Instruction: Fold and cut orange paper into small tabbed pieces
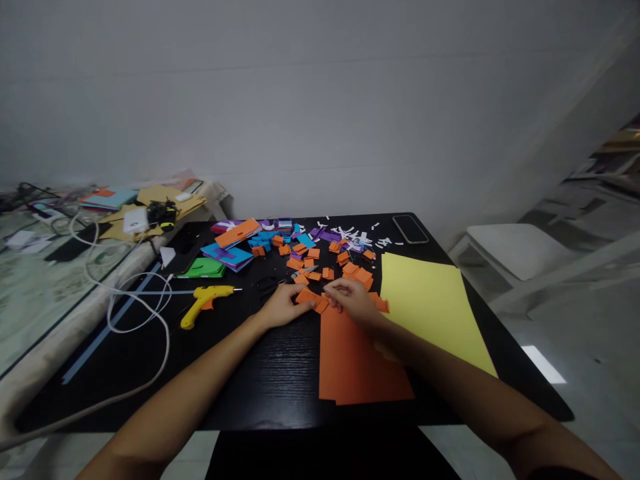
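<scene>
My left hand [284,307] is closed on a small folded orange paper piece [307,296], thumb and fingers pinching its left side. Close by on the right, my right hand [353,300] has its fingertips pressed together at the piece's right end; what they hold, if anything, is too small to make out. Under my right hand lie orange paper sheets [360,367], partly covered by the wrist. Many small folded orange pieces [327,273] are scattered just beyond both hands. Scissors [270,283] with dark handles rest among them, near my left hand.
A yellow glue gun [205,301] and a white cable [165,347] lie at left. Yellow sheets [430,307] and a phone [410,229] are at right. Folded colored paper [237,233] and white scraps [357,237] sit at the back. A white chair [510,253] stands beyond the table.
</scene>
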Tool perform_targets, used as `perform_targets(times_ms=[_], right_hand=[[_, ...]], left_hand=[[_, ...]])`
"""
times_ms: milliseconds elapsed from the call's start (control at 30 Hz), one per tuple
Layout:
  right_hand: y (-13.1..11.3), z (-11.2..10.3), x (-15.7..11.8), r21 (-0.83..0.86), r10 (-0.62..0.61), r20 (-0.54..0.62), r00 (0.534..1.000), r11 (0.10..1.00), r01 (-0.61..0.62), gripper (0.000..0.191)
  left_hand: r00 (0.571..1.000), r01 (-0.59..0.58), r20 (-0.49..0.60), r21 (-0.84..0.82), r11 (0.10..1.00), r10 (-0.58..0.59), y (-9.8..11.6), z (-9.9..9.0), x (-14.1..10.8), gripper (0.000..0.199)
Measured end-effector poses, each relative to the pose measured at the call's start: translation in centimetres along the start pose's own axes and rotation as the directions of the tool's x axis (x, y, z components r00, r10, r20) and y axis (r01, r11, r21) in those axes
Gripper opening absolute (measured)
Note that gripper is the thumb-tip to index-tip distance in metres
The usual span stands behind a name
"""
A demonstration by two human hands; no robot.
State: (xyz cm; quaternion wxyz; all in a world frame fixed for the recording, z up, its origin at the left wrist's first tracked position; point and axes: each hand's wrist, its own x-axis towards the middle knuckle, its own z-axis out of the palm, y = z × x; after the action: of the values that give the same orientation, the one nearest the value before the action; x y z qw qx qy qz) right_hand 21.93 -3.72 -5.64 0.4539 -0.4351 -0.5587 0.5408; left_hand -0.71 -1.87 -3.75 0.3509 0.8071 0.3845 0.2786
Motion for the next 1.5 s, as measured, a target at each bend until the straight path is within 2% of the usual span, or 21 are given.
perform_targets(times_ms=[200,433,567,733,933,1267,1500], right_hand=[[-0.25,0.10,-0.13,-0.059,-0.009,-0.001,1.000,0.998,0.009,0.032],[-0.29,0.71,-0.35,-0.144,-0.085,0.004,0.996,0.986,0.084,0.029],[-0.08,0.64,-0.37,-0.132,-0.079,0.019,0.997,0.988,0.081,0.027],[0.17,0.46,-0.23,-0.088,-0.052,0.038,0.998,0.995,0.056,0.027],[0.24,0.40,-0.18,-0.065,-0.036,0.017,0.999,0.997,0.037,0.024],[0.12,0.32,-0.23,-0.057,-0.018,0.030,0.999,0.998,0.020,0.024],[0.52,0.44,-0.28,-0.030,-0.014,0.070,0.997,0.999,0.016,0.034]], left_hand=[[1.000,0.011,-0.003,0.002,1.000,-0.011,-0.07,0.03,0.04,0.028],[1.000,0.008,-0.014,-0.004,1.000,-0.008,-0.04,0.15,0.06,0.038],[0.999,0.014,-0.051,0.000,1.000,-0.014,-0.15,0.27,0.03,0.036],[0.999,-0.005,-0.050,-0.014,1.000,0.004,-0.01,0.26,-0.05,0.052],[1.000,-0.020,0.007,-0.013,1.000,0.020,-0.01,0.16,-0.11,0.044],[1.000,0.000,-0.007,0.018,1.000,0.000,-0.03,0.34,0.00,0.048],[1.000,-0.006,-0.020,0.041,0.999,0.007,0.29,0.32,-0.09,0.047]])
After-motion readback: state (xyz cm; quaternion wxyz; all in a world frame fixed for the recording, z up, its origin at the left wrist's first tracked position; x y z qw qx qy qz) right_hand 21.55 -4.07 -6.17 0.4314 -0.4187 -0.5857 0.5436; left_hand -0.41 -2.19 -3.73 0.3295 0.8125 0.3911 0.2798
